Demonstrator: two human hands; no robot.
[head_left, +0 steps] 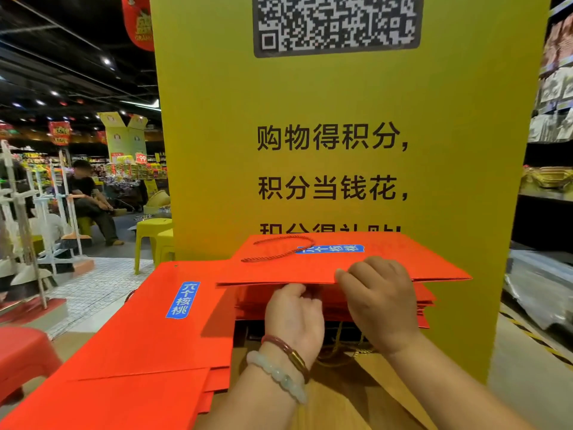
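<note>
A flat red paper gift bag (310,268) with a blue label and a red cord handle is lifted above a stack of similar red bags (421,305). My right hand (381,302) pinches its near edge, thumb on top. My left hand (294,318), with two bracelets at the wrist, has its fingers curled under the same edge. A second pile of flat red bags (145,336) lies to the left, its blue label facing up.
A tall yellow sign board (325,135) with a QR code stands right behind the bags. Yellow stools (155,237) and a seated person (90,200) are at the left. A red stool (24,358) stands at the near left. Shelves line the right side.
</note>
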